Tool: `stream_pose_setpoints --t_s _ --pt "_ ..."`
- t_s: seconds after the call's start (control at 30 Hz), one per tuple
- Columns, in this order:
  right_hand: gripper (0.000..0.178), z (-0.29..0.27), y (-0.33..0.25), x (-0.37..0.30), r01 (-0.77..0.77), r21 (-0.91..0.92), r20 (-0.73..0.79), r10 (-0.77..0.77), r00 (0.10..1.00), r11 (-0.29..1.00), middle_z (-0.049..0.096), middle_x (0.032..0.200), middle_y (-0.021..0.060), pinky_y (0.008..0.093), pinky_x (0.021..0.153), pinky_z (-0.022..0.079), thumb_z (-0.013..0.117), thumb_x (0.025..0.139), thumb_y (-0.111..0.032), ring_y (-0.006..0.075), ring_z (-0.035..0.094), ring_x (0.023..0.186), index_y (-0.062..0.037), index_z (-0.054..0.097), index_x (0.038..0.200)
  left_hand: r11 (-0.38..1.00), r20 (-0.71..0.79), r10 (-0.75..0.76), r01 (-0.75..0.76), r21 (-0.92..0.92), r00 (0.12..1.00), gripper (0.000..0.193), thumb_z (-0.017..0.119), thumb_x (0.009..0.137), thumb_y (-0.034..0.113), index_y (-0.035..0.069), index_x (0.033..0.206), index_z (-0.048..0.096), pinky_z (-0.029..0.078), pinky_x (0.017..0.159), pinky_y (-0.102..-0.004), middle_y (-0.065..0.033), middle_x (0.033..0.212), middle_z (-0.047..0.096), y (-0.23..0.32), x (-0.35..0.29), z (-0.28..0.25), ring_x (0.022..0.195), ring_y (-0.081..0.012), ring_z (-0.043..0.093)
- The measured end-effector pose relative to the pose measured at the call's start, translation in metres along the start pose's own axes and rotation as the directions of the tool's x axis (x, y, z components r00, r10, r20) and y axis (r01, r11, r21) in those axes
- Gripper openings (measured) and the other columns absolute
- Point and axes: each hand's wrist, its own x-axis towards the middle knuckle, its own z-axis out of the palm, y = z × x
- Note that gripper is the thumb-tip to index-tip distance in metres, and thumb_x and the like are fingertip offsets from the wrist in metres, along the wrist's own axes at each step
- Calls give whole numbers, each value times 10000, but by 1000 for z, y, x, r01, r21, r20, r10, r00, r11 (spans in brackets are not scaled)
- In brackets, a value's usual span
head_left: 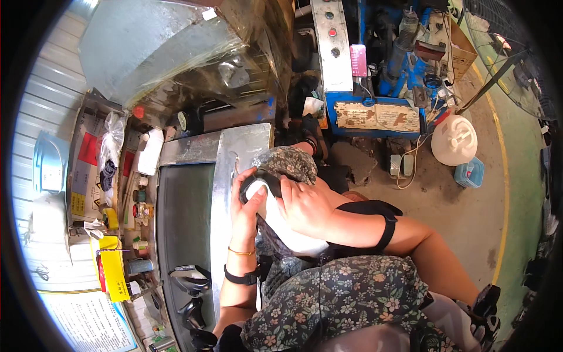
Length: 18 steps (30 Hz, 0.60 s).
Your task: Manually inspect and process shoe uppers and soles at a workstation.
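Observation:
Both hands are on a black shoe (269, 181) in front of my body, beside the metal edge of the bench. A long white piece (287, 230) reaches from the shoe back toward my lap; I cannot tell whether it belongs to the shoe. My left hand (244, 200) grips the shoe from the left, its thumb pressed on the white rounded part and its fingers around the black edge. On the other side my right hand (306, 208) pinches the black material with bent fingers. Part of the shoe is hidden beneath the right hand.
Left of me runs a dark conveyor belt (186, 229) carrying several black shoes (190, 280). A cluttered shelf (141, 229) lines the wall. Ahead stands a blue machine (375, 135) with a button panel (332, 44). A white jug (454, 139) and a fan (510, 53) are at right.

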Motion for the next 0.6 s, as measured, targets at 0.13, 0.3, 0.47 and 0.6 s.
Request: stream_pose_setpoints --t_s 0.13,0.3,0.47,0.6 --pt "599 0 9 -36 21 253 -5 -21 1000 967 594 1085 289 415 822 511 542 927 -279 394 616 974 103 345 1342 995 55 56 -60 74 997 476 677 849 81 14 1284 495 400 982 -285 -67 1213 554 -15 -7 -10 1115 -160 518" --pt "726 -8 14 -34 -221 676 259 55 964 703 413 1399 264 366 1023 393 556 947 -336 361 464 1268 -4 187 1476 773 200 164 0 -634 966 553 551 934 286 -14 1381 423 352 1075 -347 -108 1377 490 -13 -12 -19 1255 -217 469" --pt "742 -2 -30 -25 -275 645 303 91 949 713 221 1475 328 381 1094 307 443 1001 -296 411 334 1356 58 -12 1468 954 -316 52 46 295 947 415 368 1015 277 -31 1263 498 459 877 -390 -197 1123 591 -3 -56 -10 1018 -323 580" --pt "794 27 -41 -32 -365 598 356 171 919 714 230 1459 344 433 1003 420 480 971 -357 491 461 1210 45 12 1470 144 -151 281 114 983 948 286 457 952 169 -64 1091 548 502 590 -503 -250 758 651 -3 -51 -21 675 -445 624"
